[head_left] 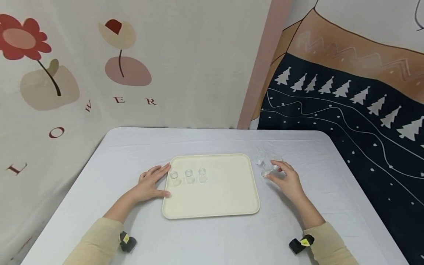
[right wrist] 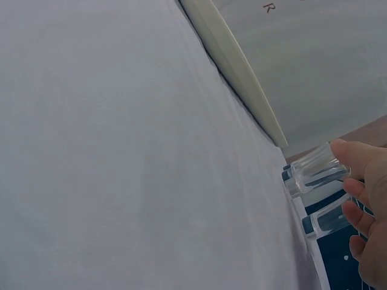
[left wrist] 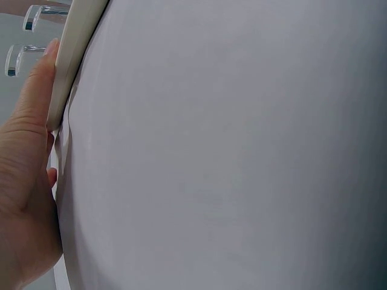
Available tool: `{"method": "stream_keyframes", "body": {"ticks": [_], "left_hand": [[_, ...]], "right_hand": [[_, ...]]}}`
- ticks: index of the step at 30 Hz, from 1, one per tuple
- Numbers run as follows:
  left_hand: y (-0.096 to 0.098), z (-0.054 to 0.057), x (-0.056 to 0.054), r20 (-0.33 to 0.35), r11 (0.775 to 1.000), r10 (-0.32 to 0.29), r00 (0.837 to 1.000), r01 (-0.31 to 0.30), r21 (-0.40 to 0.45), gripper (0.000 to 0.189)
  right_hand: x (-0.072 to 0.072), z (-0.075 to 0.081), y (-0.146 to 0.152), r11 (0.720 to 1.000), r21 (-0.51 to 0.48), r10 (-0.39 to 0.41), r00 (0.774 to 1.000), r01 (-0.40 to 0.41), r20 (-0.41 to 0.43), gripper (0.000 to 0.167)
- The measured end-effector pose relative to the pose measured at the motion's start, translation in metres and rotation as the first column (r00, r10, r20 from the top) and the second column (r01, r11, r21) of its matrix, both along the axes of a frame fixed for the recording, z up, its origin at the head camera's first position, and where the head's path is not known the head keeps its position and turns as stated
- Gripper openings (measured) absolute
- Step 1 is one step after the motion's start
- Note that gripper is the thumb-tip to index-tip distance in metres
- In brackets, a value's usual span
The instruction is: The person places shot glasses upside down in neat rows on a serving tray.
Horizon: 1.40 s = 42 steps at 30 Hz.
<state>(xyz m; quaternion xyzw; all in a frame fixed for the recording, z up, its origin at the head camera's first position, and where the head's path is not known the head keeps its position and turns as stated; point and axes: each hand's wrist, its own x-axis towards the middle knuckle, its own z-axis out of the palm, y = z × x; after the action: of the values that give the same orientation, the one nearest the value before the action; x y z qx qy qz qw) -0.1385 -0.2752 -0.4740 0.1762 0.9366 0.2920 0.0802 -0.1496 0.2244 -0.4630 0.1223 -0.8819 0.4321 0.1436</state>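
Three small clear glasses (head_left: 189,176) stand in a row on the left part of a cream tray (head_left: 215,204); their narrower ends appear to face up. My left hand (head_left: 150,185) rests against the tray's left edge, fingers extended and thumb on the rim. In the left wrist view the thumb (left wrist: 36,90) lies along that rim. Right of the tray, my right hand (head_left: 289,182) holds a clear glass (head_left: 266,170) between thumb and fingers. The right wrist view shows the thumb against this glass (right wrist: 317,169), with another glass (right wrist: 329,219) close beside it.
More clear glasses (head_left: 259,159) stand beyond the right hand, partly hidden by it. A white cloth (head_left: 212,239) covers the table. Printed fabric (head_left: 331,110) hangs behind the table's back and right sides.
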Motion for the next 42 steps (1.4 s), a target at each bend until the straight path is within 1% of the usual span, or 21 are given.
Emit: {"method": "stream_keyframes", "body": {"ticks": [13,20,23,28,31,37,42], "left_hand": [[0.000,0.000,0.000,-0.002,1.000,0.001,1.000,-0.001,0.000,0.107],[0.001,0.001,0.000,-0.007,1.000,-0.001,1.000,0.001,-0.004,0.107],[0.002,0.003,0.001,-0.006,1.000,0.000,1.000,0.000,-0.008,0.107],[0.003,0.004,0.002,-0.001,1.000,0.003,1.000,-0.003,-0.009,0.107],[0.003,0.004,0.001,0.000,1.000,0.005,1.000,-0.005,-0.010,0.107],[0.002,0.002,0.001,-0.001,1.000,0.008,1.000,-0.008,-0.012,0.107],[0.001,0.001,0.001,0.008,1.000,0.011,1.000,-0.011,-0.010,0.107]], "right_hand": [[0.002,-0.006,0.000,0.999,-0.014,-0.030,0.998,0.031,0.046,0.051],[0.000,-0.012,-0.002,0.999,-0.030,-0.023,0.999,0.024,0.024,0.054],[0.000,-0.015,-0.004,0.999,-0.035,-0.037,0.998,0.039,0.048,0.054],[-0.001,-0.018,-0.006,0.998,-0.023,-0.063,0.993,0.065,0.096,0.050],[-0.002,-0.021,-0.007,0.998,-0.025,-0.062,0.991,0.065,0.116,0.048],[-0.005,-0.023,-0.008,0.998,-0.015,-0.060,0.990,0.063,0.126,0.044],[-0.008,-0.025,-0.009,0.997,0.015,-0.074,0.985,0.073,0.154,0.040]]}}
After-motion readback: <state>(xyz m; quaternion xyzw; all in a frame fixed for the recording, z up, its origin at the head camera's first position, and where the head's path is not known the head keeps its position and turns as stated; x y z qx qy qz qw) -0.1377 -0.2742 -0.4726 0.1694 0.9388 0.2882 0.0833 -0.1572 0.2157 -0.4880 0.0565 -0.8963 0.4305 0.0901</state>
